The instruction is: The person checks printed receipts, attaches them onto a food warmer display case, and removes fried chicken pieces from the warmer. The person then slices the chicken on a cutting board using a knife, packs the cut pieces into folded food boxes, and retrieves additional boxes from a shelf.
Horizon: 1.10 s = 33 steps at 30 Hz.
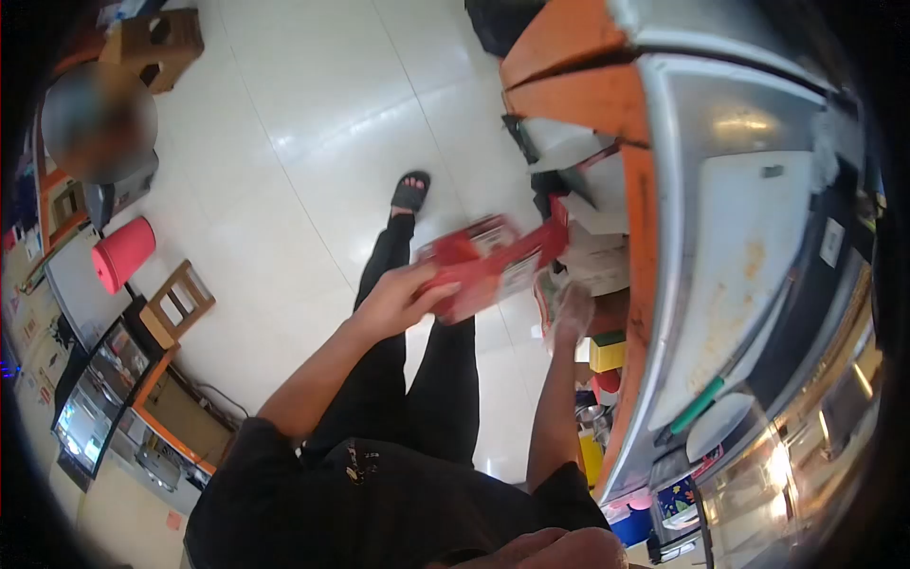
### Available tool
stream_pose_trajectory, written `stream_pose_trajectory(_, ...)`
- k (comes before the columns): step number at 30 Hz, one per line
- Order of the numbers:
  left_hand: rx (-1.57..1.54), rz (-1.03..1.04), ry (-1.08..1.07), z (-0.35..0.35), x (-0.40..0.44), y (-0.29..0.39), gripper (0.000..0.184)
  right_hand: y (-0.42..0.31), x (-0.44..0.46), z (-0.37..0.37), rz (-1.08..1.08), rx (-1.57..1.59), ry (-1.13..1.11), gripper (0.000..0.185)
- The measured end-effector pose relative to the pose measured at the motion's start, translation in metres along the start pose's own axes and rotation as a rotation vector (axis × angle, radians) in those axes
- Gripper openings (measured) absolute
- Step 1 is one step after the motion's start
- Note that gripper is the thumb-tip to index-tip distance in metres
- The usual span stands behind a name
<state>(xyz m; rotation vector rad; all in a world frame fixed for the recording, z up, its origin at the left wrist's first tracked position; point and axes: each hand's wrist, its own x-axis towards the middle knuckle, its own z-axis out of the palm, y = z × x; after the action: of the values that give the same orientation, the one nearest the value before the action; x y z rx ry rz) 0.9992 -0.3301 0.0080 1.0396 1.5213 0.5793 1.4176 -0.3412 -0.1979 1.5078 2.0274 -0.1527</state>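
A red printed carton point(464, 275), blurred by motion, is held out in front of my legs. My left hand point(403, 302) is closed on its near left side, with the thumb lying over it. A flap or second red panel sticks out on the carton's right. My right hand point(573, 311) looks covered by a clear plastic glove and reaches to the shelf under the counter. Its fingers are smeared, so their grip is unclear. Beside it are a pale crumpled bag point(597, 261) and a yellow box point(607, 351).
On the right runs an orange-edged counter point(640, 275) with a white cutting board point(749, 256) and a green-handled tool point(697, 406). At left stand a pink-red bin point(123, 254), a wooden stool point(178, 303) and a monitor point(95, 398). Pale tiles point(303, 123) cover the floor.
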Motion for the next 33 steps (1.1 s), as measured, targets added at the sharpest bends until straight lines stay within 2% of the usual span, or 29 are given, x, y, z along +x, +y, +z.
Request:
stream_pose_trajectory(2, 0.001, -0.015, -0.04, -0.045, -0.043, 0.031, 0.019, -0.027, -0.047, -0.037, 0.165, 0.699, -0.104, 0.033)
stream_pose_trajectory(4, 0.061, 0.134, -0.139, -0.085, -0.07, 0.057, 0.017, -0.046, -0.103, -0.044, 0.554, 2.128, -0.071, 0.026)
stream_pose_trajectory(5, 0.052, 0.148, -0.148, -0.1, -0.078, 0.079, 0.017, -0.061, -0.119, -0.155, 0.435, 1.6, -0.092, 0.021)
stream_pose_trajectory(6, 0.043, 0.159, -0.167, -0.111, -0.086, 0.103, 0.017, -0.064, -0.13, -0.194, 0.291, 1.546, 0.057, 0.017)
stream_pose_trajectory(8, 0.059, 0.249, -0.196, -0.139, -0.097, 0.15, 0.016, -0.063, -0.15, -0.311, 0.144, 1.328, 0.189, 0.019)
stream_pose_trajectory(11, 0.081, 0.496, -0.203, -0.175, -0.108, 0.213, 0.015, -0.053, -0.168, -0.375, 0.189, 1.543, 0.303, 0.022)
stream_pose_trajectory(14, 0.058, 0.605, -0.241, -0.183, -0.092, 0.263, 0.017, -0.02, -0.174, -0.433, 0.224, 1.521, 0.571, 0.022)
stream_pose_trajectory(18, 0.183, 0.712, -0.275, -0.159, -0.061, 0.316, 0.015, 0.089, -0.191, -0.414, 0.646, 1.122, 1.024, 0.025)
stream_pose_trajectory(20, 0.158, 0.734, -0.324, -0.147, -0.048, 0.34, 0.013, 0.14, -0.216, -0.424, 0.951, 1.41, 1.238, 0.027)
stream_pose_trajectory(22, 0.13, 0.676, -0.336, -0.131, -0.042, 0.359, 0.013, 0.205, -0.221, -0.403, 0.965, 1.219, 1.505, 0.028)
stream_pose_trajectory(24, 0.099, 0.626, -0.302, -0.115, -0.03, 0.384, 0.012, 0.269, -0.206, -0.379, 1.012, 1.325, 1.71, 0.028)
stream_pose_trajectory(25, 0.178, 0.706, -0.301, -0.111, -0.021, 0.39, 0.012, 0.292, -0.202, -0.374, 1.029, 1.374, 1.819, 0.029)
stream_pose_trajectory(28, 0.183, 0.748, -0.285, -0.099, -0.013, 0.414, 0.01, 0.316, -0.187, -0.413, 0.731, 1.388, 1.898, 0.027)
stream_pose_trajectory(29, 0.203, 0.787, -0.295, -0.094, -0.014, 0.427, 0.008, 0.312, -0.183, -0.446, 0.961, 1.136, 1.687, 0.028)
stream_pose_trajectory(32, 0.182, 0.826, -0.271, -0.085, -0.01, 0.445, 0.007, 0.322, -0.142, -0.468, 0.697, 0.996, 1.734, 0.028)
stream_pose_trajectory(33, 0.186, 0.841, -0.257, -0.085, -0.011, 0.451, 0.008, 0.327, -0.14, -0.482, 0.794, 0.867, 1.611, 0.031)
